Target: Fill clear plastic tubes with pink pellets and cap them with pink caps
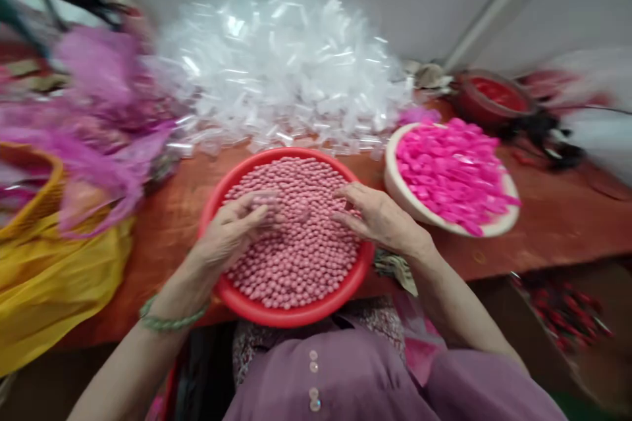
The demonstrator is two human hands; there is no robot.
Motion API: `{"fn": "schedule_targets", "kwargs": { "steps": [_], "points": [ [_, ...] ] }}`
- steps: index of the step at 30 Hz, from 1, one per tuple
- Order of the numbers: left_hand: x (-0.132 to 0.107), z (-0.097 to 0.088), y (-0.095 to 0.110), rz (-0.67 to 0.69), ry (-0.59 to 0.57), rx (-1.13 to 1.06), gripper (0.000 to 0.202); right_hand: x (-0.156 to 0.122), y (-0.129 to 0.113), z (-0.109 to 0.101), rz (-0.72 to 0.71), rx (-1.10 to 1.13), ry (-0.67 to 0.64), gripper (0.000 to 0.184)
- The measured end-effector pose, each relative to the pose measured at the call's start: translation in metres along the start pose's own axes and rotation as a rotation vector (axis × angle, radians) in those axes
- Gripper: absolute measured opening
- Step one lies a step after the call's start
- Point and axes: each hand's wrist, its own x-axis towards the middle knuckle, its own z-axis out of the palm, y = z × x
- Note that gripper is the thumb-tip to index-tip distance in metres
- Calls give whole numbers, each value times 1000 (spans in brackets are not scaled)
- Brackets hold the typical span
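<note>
A red basin (295,317) full of small round pink beads (291,270) stands at the table's front edge, close to my body. Over its left part is my left hand (236,225), with thumb and fingers curled together around something small and pinkish, blurred by motion. My right hand (382,217) reaches over the right rim, its thumb and fingers apart just above the beads. Whether its fingertips touch any beads is hard to make out. A blurred pink spot shows above the beads between my hands.
Behind the basin lies a large heap of clear plastic pieces (291,66). To the right, a white bowl (407,200) holds bright pink plastic pieces (451,171). Purple bags (106,72), a yellow basket (47,194) and yellow cloth (64,283) crowd the left. A dark red container (474,108) stands at the back right.
</note>
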Motion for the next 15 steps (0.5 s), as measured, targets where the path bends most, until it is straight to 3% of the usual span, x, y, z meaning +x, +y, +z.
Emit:
{"fn": "schedule_targets", "kwargs": {
  "steps": [3,5,7,11,15],
  "points": [
    [5,6,0,50,119,72,37,-25,32,-35,212,-72,179,14],
    [7,11,-1,67,137,97,38,-42,62,-58,379,-166,289,16],
    [8,15,-1,81,139,119,37,-57,90,-76,505,-256,313,17],
    [8,21,-5,96,173,163,33,-78,119,-92,577,-376,112,17],
    [7,29,-6,92,190,107,33,-91,122,-82,515,-365,-46,23]
  ]
}}
